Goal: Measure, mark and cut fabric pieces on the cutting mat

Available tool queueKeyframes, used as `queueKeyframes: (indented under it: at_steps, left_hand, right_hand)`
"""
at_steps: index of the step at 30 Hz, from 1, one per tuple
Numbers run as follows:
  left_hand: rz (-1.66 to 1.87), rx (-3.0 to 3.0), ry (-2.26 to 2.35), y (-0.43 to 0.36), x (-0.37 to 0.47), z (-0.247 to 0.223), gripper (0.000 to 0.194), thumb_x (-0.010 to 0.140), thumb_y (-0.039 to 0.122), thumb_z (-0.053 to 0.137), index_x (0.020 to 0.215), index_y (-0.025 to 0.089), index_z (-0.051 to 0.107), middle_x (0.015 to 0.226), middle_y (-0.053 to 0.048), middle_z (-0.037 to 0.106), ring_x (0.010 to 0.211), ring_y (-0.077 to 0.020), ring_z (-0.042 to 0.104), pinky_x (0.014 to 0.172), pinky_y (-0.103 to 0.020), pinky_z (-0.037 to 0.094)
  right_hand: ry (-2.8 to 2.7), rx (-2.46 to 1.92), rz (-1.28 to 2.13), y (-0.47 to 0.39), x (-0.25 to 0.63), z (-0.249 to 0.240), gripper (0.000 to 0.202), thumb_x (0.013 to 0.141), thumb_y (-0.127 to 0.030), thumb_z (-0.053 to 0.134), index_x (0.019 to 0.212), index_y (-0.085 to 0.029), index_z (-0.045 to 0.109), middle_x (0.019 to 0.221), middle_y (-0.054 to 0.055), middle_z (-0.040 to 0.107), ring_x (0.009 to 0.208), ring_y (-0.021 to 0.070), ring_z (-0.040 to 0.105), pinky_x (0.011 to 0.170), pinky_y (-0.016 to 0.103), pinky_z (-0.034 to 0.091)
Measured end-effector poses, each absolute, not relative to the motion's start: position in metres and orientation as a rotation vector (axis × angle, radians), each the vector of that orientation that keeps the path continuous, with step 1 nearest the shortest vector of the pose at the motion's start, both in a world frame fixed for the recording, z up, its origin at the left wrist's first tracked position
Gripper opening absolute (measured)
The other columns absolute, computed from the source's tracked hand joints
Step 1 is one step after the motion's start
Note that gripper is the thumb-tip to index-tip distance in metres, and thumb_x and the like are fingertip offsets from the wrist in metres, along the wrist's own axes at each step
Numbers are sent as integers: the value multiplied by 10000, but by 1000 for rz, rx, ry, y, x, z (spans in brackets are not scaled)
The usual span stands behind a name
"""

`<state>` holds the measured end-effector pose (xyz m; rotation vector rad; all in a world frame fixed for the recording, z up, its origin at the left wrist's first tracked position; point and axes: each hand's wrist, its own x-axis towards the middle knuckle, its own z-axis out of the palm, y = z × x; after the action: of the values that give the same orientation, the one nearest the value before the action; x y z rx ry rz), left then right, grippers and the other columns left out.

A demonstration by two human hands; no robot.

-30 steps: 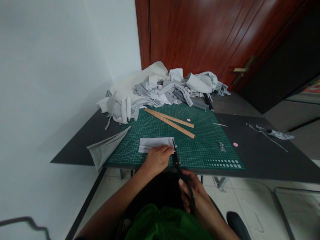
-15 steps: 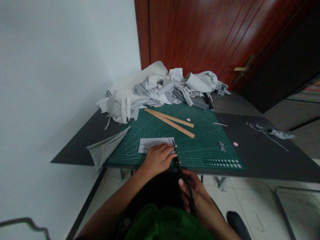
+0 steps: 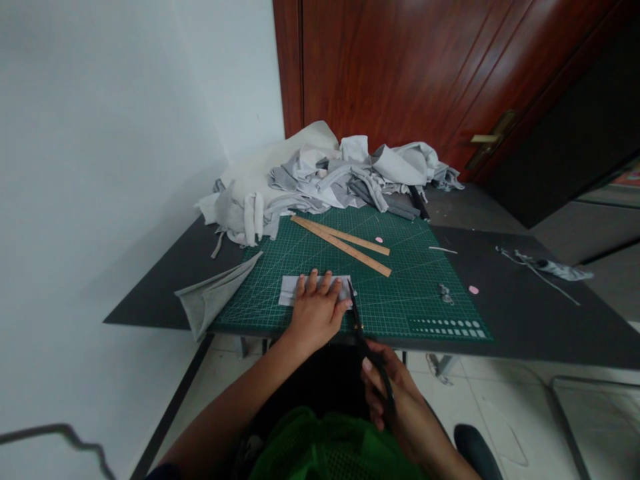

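A light grey piece of fabric [image 3: 288, 291] lies flat near the front edge of the green cutting mat [image 3: 400, 287]. My left hand [image 3: 317, 307] rests on top of it with the fingers spread, palm down. Black-handled scissors [image 3: 359, 330] are in my right hand [image 3: 393, 387], which is closed round the handles below the table edge. Their blades point away from me and lie along the fabric's right end, beside my left thumb. Whether the blades are parted is hard to make out.
Two wooden rulers [image 3: 345, 248] overlap on the mat. Behind them is a heap of grey and white fabric [image 3: 330, 180]. A folded grey cloth [image 3: 213, 300] overhangs the left front edge. Pink chalk pieces [image 3: 473, 290] and thread scraps [image 3: 445, 293] lie to the right.
My left hand has flattened, its fingers now spread over the fabric instead of bunched near the blades. The scissors and right hand have shifted only slightly.
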<state>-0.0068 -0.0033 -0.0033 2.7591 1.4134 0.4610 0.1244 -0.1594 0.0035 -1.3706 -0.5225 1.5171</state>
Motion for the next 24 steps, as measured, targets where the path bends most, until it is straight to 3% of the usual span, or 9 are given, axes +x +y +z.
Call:
queueKeyframes:
  at_steps: [6, 11, 24]
  left_hand:
    - [408, 2752, 1468, -12, -7, -5, 852, 946, 771, 416, 1543, 166, 480, 1620, -155, 425, 1516, -457, 299, 1221, -668, 224]
    - [365, 2747, 1471, -12, -7, -4, 970, 875, 861, 425, 1551, 167, 470, 1625, -160, 415, 1519, -466, 289, 1220, -671, 220]
    - [347, 2770, 1385, -12, -10, -3, 904, 909, 823, 416, 1561, 199, 453, 1628, -119, 421, 1531, -461, 260, 1201, -716, 209]
  right_hand:
    - [-565, -1391, 1518, -162, 127, 1, 782, 776, -662, 787, 1324, -223, 443, 633, -119, 447, 463, 66, 371, 366, 170, 330]
    - [-623, -1390, 1529, -167, 132, -1, 742, 831, -645, 750, 1349, -222, 428, 637, -114, 456, 459, 61, 351, 370, 167, 331]
    - [-682, -1415, 1486, -171, 131, 0, 703, 833, -641, 746, 1330, -232, 465, 662, -97, 494, 445, 67, 393, 362, 176, 360]
